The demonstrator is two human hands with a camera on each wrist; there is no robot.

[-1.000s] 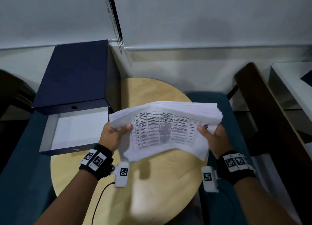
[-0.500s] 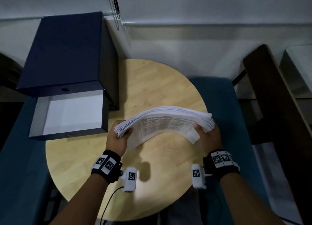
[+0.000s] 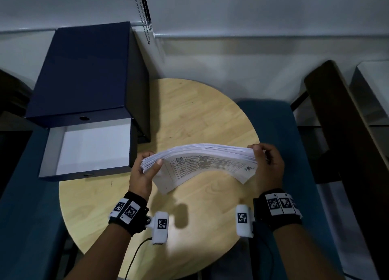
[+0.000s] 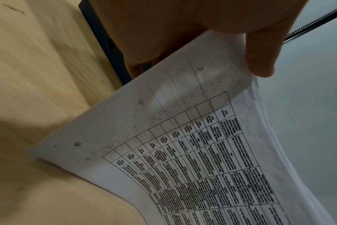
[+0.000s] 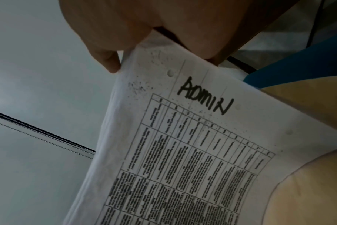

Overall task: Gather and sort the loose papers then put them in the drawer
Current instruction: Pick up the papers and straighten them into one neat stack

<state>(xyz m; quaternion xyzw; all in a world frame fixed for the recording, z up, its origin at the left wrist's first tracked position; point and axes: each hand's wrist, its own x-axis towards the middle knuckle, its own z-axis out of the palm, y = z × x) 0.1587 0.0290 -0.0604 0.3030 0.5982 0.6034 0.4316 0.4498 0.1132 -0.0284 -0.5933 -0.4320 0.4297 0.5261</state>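
Papers arch above the desk, both hands' fingers clamped on their ends; left hand, right hand. Printed table text is illegible; lower sheets stay hidden.

The stack of papers is held above the round table, left hand at one end, right hand at the other; the open drawer lies just left; its cabinet behind.

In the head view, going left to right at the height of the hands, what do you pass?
Open drawer → left hand → paper stack → right hand → dark wooden furniture.
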